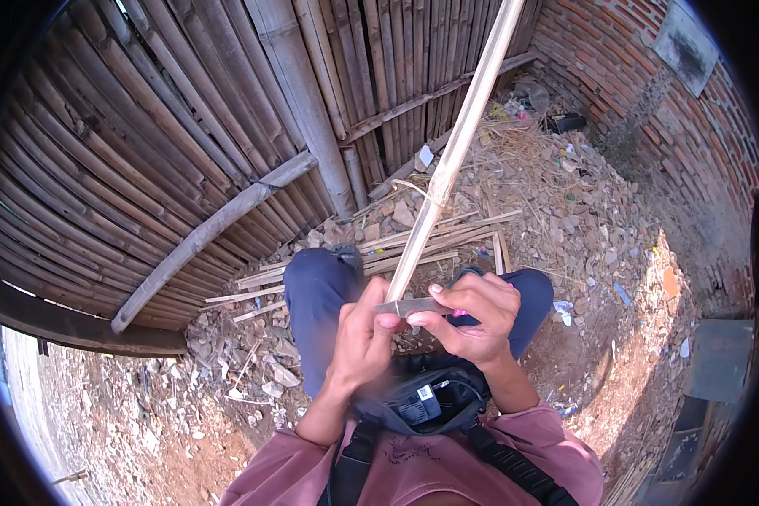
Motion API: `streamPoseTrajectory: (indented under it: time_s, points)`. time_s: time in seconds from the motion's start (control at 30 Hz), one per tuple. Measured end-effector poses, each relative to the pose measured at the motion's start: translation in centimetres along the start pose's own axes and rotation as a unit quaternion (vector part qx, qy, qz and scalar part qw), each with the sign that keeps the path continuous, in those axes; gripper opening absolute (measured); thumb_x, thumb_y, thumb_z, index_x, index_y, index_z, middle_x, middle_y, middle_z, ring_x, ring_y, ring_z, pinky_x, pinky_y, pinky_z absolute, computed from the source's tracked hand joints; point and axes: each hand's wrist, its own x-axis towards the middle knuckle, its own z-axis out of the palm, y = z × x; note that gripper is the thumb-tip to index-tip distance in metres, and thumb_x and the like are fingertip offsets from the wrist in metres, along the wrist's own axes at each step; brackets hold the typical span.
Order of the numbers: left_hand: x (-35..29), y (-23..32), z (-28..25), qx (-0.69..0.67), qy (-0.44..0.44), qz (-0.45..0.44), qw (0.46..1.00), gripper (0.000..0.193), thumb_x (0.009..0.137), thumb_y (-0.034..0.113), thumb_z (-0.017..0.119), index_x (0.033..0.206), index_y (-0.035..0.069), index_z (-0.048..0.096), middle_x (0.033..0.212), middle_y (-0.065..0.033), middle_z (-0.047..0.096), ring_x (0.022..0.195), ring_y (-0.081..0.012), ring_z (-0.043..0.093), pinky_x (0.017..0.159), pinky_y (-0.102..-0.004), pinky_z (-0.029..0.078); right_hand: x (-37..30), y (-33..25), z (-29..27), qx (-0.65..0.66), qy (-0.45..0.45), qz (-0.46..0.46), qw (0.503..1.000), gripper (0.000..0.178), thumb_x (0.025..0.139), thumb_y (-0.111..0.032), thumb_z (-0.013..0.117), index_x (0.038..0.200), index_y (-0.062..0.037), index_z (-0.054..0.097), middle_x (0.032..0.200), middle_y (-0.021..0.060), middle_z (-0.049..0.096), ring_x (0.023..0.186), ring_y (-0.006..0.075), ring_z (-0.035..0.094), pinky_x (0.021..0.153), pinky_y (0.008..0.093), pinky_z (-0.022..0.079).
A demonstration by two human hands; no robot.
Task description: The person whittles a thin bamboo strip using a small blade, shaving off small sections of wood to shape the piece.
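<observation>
A long pale split bamboo strip [443,181] slants from between my knees up past the top of the view. My left hand [363,337] is closed around its lower end. Across that end lies a short, flat, grey-brown knife blade [413,306], touching the strip. My right hand [478,318] grips the knife, its thumb along the blade; a bit of pink shows between the fingers, and the rest of the handle is hidden. Both hands are close together above my lap. A thin curl of shaving [419,192] hangs from the strip.
Several bamboo strips [430,244] lie on the rubble ground [565,219] beyond my knees. A bamboo wall [169,152] with a pole rail rises at left, a brick wall [599,51] at far right. An open black waist bag [426,401] sits at my lap.
</observation>
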Motion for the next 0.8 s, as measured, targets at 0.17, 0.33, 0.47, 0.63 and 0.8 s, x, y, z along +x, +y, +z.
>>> streamPoseTrajectory:
  time_s: [0.17,0.33,0.47,0.63,0.8]
  points:
    - [-0.1,0.2,0.1,-0.027,-0.013,-0.019,0.999,0.062,0.111,0.057,0.044,0.098,-0.001,0.058,0.066,-0.0061,0.059,0.059,-0.0174,0.064,0.057,-0.0319,0.047,-0.3,0.3,0.5,-0.008,0.029,-0.027,0.999,0.034,0.069,-0.034,0.096,0.089,-0.0113,0.08,0.062,-0.0027,0.062,0.05,0.0137,0.053,0.05,0.0311,0.035]
    - [-0.2,0.4,0.0,-0.044,-0.024,-0.04,0.998,0.059,0.113,0.054,0.041,0.097,-0.001,0.057,0.064,-0.0045,0.055,0.056,-0.0142,0.057,0.055,-0.0308,0.044,-0.4,0.6,0.8,-0.038,0.049,-0.052,0.997,0.033,0.072,-0.037,0.096,0.089,-0.0128,0.08,0.062,-0.0049,0.06,0.049,0.012,0.05,0.05,0.0303,0.032]
    - [-0.2,0.7,0.0,-0.051,-0.031,-0.064,0.996,0.059,0.114,0.053,0.038,0.095,0.0,0.056,0.063,-0.0039,0.052,0.056,-0.0133,0.054,0.054,-0.0308,0.041,-0.1,0.6,0.8,-0.046,0.053,-0.061,0.996,0.033,0.073,-0.039,0.095,0.088,-0.0131,0.079,0.062,-0.0053,0.06,0.049,0.0117,0.05,0.05,0.03,0.032]
    - [-0.5,0.0,0.2,-0.064,-0.034,-0.052,0.996,0.061,0.114,0.055,0.035,0.097,-0.001,0.054,0.064,-0.0046,0.051,0.056,-0.0142,0.051,0.054,-0.0315,0.041,0.0,0.8,1.0,-0.036,0.056,-0.058,0.996,0.034,0.073,-0.039,0.095,0.088,-0.0135,0.079,0.061,-0.0054,0.059,0.049,0.0115,0.051,0.05,0.0303,0.032]
    - [-0.2,0.2,0.2,-0.059,-0.055,-0.03,0.996,0.066,0.111,0.062,0.034,0.098,0.0,0.052,0.067,-0.0055,0.05,0.058,-0.0172,0.052,0.056,-0.0332,0.042,-0.1,1.2,1.0,-0.029,0.057,-0.056,0.996,0.036,0.073,-0.04,0.095,0.091,-0.0136,0.078,0.061,-0.0049,0.059,0.049,0.012,0.05,0.05,0.0302,0.031]
